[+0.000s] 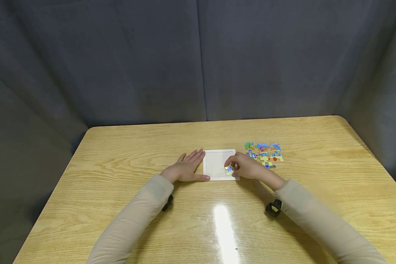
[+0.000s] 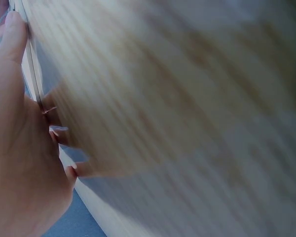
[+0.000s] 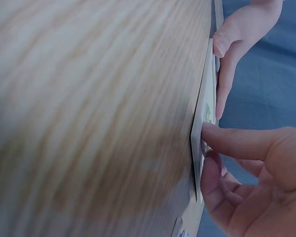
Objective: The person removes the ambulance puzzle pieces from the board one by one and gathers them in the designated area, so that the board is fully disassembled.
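Observation:
A white puzzle tray (image 1: 215, 163) with a raised border lies flat on the table. Spread fingers of my left hand (image 1: 184, 171) rest along the tray's left edge, thumb at its near left corner. With thumb and fingers, my right hand (image 1: 249, 167) pinches a small yellow-and-blue jigsaw piece (image 1: 229, 169) down at the tray's near right part. In the right wrist view the curled fingers of the right hand (image 3: 251, 173) meet close over the tray's border and hide most of the piece.
Several colourful jigsaw pieces (image 1: 264, 154) lie in a loose cluster right of the tray, partly behind the right hand. The wooden table (image 1: 135, 154) reaches back to a dark grey curtain (image 1: 145, 62). Black wrist devices (image 1: 273, 208) sit under both cuffs.

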The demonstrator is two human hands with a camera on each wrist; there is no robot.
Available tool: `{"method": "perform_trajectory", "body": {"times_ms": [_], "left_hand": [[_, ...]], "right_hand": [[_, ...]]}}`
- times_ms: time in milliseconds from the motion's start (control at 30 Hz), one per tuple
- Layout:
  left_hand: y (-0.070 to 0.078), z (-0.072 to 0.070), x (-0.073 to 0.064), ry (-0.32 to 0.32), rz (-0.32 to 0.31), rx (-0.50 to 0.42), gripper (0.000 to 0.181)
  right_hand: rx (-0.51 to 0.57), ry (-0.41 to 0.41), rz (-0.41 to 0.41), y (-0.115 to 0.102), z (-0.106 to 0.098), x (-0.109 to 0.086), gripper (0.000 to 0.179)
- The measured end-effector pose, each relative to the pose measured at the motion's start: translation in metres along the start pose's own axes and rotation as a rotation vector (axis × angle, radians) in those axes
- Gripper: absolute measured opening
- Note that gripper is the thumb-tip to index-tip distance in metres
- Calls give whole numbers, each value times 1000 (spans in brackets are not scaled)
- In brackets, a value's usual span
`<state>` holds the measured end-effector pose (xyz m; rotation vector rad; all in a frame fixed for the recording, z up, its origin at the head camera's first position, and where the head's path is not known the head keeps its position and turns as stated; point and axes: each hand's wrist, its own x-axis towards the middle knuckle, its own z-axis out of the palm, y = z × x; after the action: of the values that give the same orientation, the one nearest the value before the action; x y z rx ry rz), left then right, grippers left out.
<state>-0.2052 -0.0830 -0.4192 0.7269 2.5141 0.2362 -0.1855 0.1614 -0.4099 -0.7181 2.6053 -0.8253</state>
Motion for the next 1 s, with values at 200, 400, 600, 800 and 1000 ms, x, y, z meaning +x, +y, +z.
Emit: {"method": "perform_trajectory", "body": {"times_ms": [200,400,600,800,1000], "left_hand": [[1,-1,-2,5,1,-4,95],[1,-1,-2,8,3,-5,95],[0,1,-1,6,2,-3,95],[1,-1,-3,4,7,-8,95],[2,-1,-3,0,-1,-12,95]], "right_hand": [[23,-10,-6,0,-1,0,29],[62,-13,-32,-1,-2,0,29],[50,9,-72,-1,-1,0,28],[74,31,-41,-2,-1,-3,27],[121,64,-20,-1,-1,-4,28]]}}
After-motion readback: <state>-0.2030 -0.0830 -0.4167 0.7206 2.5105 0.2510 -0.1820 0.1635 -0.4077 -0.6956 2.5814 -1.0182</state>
